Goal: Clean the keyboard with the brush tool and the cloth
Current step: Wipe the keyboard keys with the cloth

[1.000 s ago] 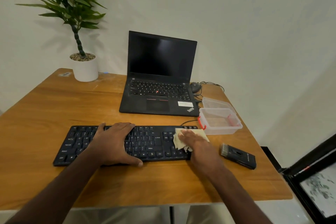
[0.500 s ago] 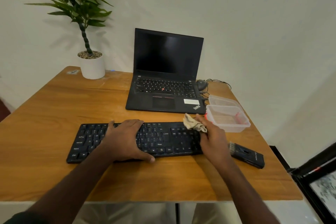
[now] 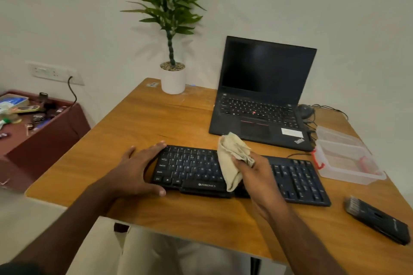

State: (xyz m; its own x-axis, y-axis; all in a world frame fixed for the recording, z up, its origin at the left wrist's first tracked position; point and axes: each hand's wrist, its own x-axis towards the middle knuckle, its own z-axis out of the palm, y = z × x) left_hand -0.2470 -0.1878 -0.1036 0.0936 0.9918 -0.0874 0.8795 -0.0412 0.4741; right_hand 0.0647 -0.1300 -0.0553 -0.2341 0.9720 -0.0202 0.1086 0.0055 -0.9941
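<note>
Beige cloth (image 3: 232, 158), spread flat over the right-hand keys a second ago, is now bunched in the right hand (image 3: 257, 176), fingers pinching it, a fold hanging over the middle of the black keyboard (image 3: 297, 178). His left hand (image 3: 136, 169) has slid from the keys to the keyboard's left end, fingers straight behind it, thumb at the front edge. Keyboard lies on the wooden table (image 3: 156, 118) before the laptop (image 3: 261, 100); the brush tool (image 3: 375, 219) rests to its right, untouched

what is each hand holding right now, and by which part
Right hand pinches the cloth at its bunched middle. Left hand holds the keyboard's left end.
</note>
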